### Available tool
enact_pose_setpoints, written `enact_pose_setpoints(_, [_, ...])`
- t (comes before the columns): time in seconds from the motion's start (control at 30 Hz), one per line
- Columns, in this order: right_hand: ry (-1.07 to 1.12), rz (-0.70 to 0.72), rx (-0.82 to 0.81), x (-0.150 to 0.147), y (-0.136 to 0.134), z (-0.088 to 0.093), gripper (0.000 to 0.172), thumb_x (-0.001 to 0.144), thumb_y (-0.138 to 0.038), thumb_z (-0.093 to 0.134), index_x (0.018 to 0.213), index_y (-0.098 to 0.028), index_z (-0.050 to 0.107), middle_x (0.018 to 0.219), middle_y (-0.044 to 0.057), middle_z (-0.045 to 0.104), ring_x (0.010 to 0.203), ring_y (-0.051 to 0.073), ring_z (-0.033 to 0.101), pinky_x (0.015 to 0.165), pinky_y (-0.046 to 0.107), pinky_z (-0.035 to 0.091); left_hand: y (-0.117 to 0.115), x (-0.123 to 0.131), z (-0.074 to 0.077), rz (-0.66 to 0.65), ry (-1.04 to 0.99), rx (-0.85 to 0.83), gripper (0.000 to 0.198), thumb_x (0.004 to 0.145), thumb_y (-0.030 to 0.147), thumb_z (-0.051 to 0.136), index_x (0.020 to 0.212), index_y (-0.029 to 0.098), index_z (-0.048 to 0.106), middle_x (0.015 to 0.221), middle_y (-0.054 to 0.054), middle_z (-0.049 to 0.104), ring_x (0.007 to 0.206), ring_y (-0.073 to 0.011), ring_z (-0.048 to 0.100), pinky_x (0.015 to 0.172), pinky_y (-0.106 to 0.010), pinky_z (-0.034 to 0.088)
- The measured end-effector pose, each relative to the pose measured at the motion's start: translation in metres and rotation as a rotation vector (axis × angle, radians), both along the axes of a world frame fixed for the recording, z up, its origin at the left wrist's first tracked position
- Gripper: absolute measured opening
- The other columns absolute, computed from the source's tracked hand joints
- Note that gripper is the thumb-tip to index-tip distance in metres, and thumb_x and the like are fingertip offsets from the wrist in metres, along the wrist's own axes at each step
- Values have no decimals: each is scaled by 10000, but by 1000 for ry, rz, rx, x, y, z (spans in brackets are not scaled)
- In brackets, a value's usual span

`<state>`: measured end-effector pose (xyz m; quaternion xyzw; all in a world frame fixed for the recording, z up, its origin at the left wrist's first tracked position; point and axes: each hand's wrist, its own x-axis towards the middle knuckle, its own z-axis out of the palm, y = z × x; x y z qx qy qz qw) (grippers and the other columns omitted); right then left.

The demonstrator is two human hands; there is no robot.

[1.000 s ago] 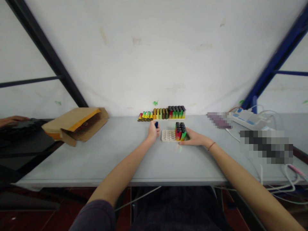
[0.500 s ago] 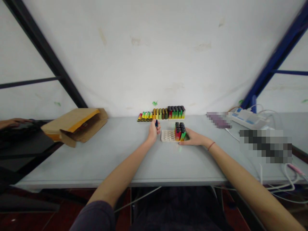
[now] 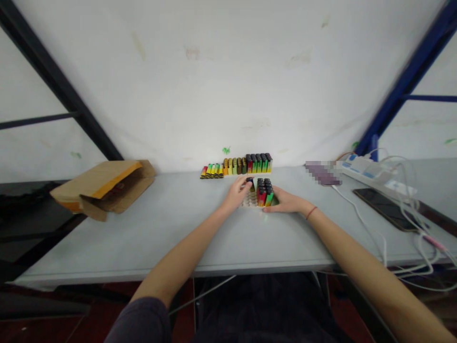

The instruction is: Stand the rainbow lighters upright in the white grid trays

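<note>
My left hand (image 3: 235, 194) is closed on a black-topped lighter (image 3: 250, 181), holding it above the left part of a pale tray (image 3: 249, 204) with rows of holes. Red and green lighters (image 3: 264, 192) with black tops stand upright in the tray's right part. My right hand (image 3: 288, 202) wraps round the tray's right end, thumb along the front and the other fingers mostly hidden behind the lighters. Behind the tray, by the wall, stand black-topped lighters (image 3: 259, 163) and yellow-to-brown lighters (image 3: 234, 166). Several colourful lighters (image 3: 212, 171) lie flat to their left.
An opened cardboard box (image 3: 103, 183) rests at the left of the grey table (image 3: 171, 238). On the right are a phone (image 3: 385, 208), a blurred-out purple item (image 3: 323, 174), a white power strip (image 3: 374, 175) and loose white cables (image 3: 362, 219).
My left hand has moved right with the lighter, from beside the tray to over its holes. My right hand stays at the tray's right end. The view has shifted slightly.
</note>
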<state>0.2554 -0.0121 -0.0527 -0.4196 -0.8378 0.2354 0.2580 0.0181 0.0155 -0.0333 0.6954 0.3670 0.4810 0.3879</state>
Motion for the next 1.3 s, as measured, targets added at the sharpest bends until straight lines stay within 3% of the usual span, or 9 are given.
enact_pose_setpoints(0.33, [-14, -22, 17, -4, -1, 1, 868, 740, -558, 873, 1436, -134, 575, 1454, 214, 631, 1332, 404, 598, 1178, 589, 421, 9, -8, -1, -17, 138, 19, 337, 892, 300, 661, 1221, 232, 693, 1260, -80, 731, 1011, -216, 717, 1038, -369, 528])
enact_pose_setpoints(0.43, [-24, -7, 26, -5, -2, 0, 841, 755, -556, 866, 1421, -128, 585, 1440, 212, 634, 1323, 398, 598, 1172, 574, 426, 6, -9, -2, -44, 183, 36, 293, 900, 316, 643, 1172, 235, 716, 1255, -82, 743, 1079, -234, 714, 1078, -388, 513])
enact_pose_setpoints(0.57, [-9, 4, 51, -6, -3, -1, 858, 766, -569, 856, 1441, -129, 561, 1443, 215, 627, 1334, 401, 585, 1166, 579, 423, 3, -13, -4, -60, 304, 120, 359, 950, 354, 570, 1261, 233, 701, 1313, -100, 724, 1191, -248, 679, 1128, -398, 481])
enact_pose_setpoints(0.63, [2, 2, 59, -6, -4, -2, 878, 760, -570, 859, 1458, -137, 548, 1455, 215, 618, 1346, 407, 577, 1168, 583, 417, 8, -19, -4, 1, 376, 172, 411, 983, 378, 509, 1334, 226, 662, 1309, -105, 719, 1223, -248, 656, 1152, -410, 460])
enact_pose_setpoints(0.73, [-3, -7, 54, -7, -6, -4, 895, 753, -582, 859, 1456, -121, 552, 1463, 231, 606, 1352, 421, 568, 1169, 582, 419, 28, -39, -3, 202, 457, 259, 459, 1013, 365, 415, 1391, 188, 607, 1300, -127, 707, 1249, -258, 629, 1162, -445, 447])
enact_pose_setpoints(0.87, [15, -14, 54, -7, -9, -5, 882, 748, -574, 865, 1460, -152, 559, 1487, 214, 591, 1364, 417, 558, 1189, 585, 400, 68, -85, -4, 594, 627, 322, 454, 970, 272, 390, 1335, 149, 630, 1345, -169, 677, 1314, -302, 573, 1192, -517, 405])
enact_pose_setpoints(0.97, [16, -37, 38, -8, -13, -4, 895, 745, -567, 868, 1471, -152, 550, 1516, 221, 562, 1409, 421, 518, 1216, 592, 369, 90, -121, -13, 767, 727, 301, 514, 975, 297, 375, 1390, 96, 603, 1450, -227, 607, 1358, -354, 538, 1164, -575, 419])
enact_pose_setpoints(1.1, [23, -49, -6, -11, -18, -4, 870, 748, -521, 870, 1471, -163, 542, 1526, 222, 550, 1412, 415, 516, 1218, 601, 363, 101, -147, -28, 762, 801, 217, 551, 992, 312, 321, 1407, 73, 594, 1432, -254, 629, 1346, -352, 578, 1149, -543, 448])
enact_pose_setpoints(1.3, [5, -131, -4, -15, -22, -23, 939, 717, -473, 873, 1526, -216, 473, 1544, 212, 528, 1447, 445, 471, 1238, 682, 287, 91, -137, -26, 737, 905, 31, 537, 1033, 329, 289, 1413, 146, 622, 1443, -187, 660, 1318, -313, 624, 1146, -516, 442])
